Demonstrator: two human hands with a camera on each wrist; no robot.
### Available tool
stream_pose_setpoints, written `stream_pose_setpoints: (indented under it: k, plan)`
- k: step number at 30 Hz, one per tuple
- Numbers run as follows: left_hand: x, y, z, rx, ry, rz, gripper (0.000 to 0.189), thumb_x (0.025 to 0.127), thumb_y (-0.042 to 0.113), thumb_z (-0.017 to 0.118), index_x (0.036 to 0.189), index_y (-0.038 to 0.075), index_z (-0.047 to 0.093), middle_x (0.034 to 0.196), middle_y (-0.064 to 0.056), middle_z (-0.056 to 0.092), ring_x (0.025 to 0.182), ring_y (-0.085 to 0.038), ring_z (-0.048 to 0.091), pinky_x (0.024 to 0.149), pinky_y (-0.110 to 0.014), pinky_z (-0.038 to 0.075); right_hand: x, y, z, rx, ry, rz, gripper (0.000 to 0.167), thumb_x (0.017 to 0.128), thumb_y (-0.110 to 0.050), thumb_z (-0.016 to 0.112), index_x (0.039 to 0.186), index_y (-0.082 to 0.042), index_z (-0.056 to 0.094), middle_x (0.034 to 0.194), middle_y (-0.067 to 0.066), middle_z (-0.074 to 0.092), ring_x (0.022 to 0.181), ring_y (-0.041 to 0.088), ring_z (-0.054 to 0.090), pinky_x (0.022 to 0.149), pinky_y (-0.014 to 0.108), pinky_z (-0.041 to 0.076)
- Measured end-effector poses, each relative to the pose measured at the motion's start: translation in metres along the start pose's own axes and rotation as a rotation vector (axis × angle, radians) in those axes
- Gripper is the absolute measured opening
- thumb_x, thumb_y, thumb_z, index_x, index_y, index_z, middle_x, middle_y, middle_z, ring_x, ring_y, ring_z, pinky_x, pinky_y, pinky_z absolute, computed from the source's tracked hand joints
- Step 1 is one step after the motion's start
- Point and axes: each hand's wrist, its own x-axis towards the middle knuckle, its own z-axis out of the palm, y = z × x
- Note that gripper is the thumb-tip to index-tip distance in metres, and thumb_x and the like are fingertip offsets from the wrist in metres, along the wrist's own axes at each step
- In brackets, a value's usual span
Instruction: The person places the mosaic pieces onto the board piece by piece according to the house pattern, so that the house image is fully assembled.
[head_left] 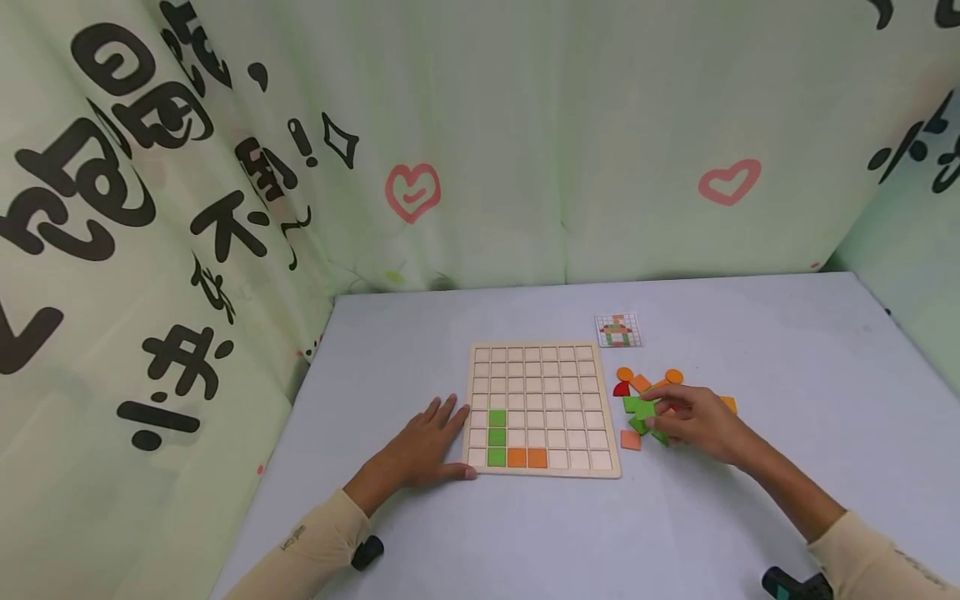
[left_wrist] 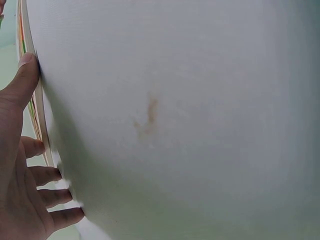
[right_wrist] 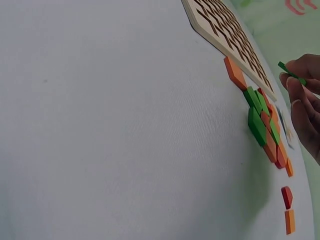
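The right hand (head_left: pixel 705 426) covers part of the heap of loose pieces (head_left: pixel 632 405), so their number cannot be told. The right wrist view shows its grip pinching a green piece (right_wrist: pixel 292 73) above the heap; in the head view that piece is hard to make out among the other greens. The left hand (head_left: pixel 435 443) has its fingers spread, touching the left edge of the gridded board (head_left: pixel 536 402), which the left wrist view reduces to a thin sliver. Three green squares (head_left: pixel 497 437) stand in a column on the board, with two orange squares (head_left: pixel 527 457) beside the lowest. Behind the heap lies a pattern card (head_left: pixel 618 331), its print too small to read fully. A pale cloth with a brownish stain (left_wrist: pixel 151 110) covers the counter (head_left: pixel 525 542); light green curtains (head_left: pixel 562 167) with hearts and black lettering, cropped at the frame's edges, surround it.
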Motion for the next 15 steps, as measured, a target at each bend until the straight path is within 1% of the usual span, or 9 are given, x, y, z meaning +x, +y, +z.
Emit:
stream_pose_setpoints:
  k: [5,7,11,15]
  plan:
    - [-0.002,0.001,0.0,0.01,0.006,-0.001,0.101,0.085,0.074,0.059,0.16,0.014,0.026,0.166,-0.015,0.023,0.153,-0.04,0.022,0.117,-0.055,0.033,0.002,-0.005,0.006,0.0,-0.01,-0.023,0.04,0.091,-0.015,0.074,0.125,0.001,0.064,0.09,0.009,0.062,0.06,0.018,0.059,0.056,0.025,0.048]
    - [-0.001,0.0,0.001,0.017,0.007,0.0,0.102,0.085,0.074,0.059,0.16,0.014,0.026,0.166,-0.015,0.023,0.153,-0.04,0.022,0.117,-0.055,0.034,0.003,-0.007,0.008,0.001,-0.017,-0.018,0.04,0.09,-0.015,0.075,0.125,0.001,0.064,0.09,0.009,0.061,0.059,0.018,0.057,0.055,0.024,0.047]
    - [-0.001,-0.001,0.002,0.025,0.007,0.001,0.102,0.085,0.075,0.058,0.16,0.015,0.026,0.166,-0.014,0.023,0.153,-0.04,0.023,0.117,-0.055,0.034,0.006,-0.012,0.014,0.049,-0.052,-0.006,0.041,0.091,-0.011,0.072,0.128,0.002,0.063,0.095,0.011,0.06,0.056,0.018,0.056,0.054,0.023,0.046]
    - [-0.001,-0.001,0.003,0.018,0.011,0.003,0.103,0.084,0.075,0.059,0.16,0.014,0.027,0.166,-0.015,0.024,0.152,-0.04,0.023,0.117,-0.055,0.034,0.009,-0.018,0.023,0.073,-0.097,-0.035,0.043,0.09,-0.009,0.072,0.13,0.003,0.061,0.101,0.013,0.062,0.057,0.019,0.059,0.057,0.023,0.049]
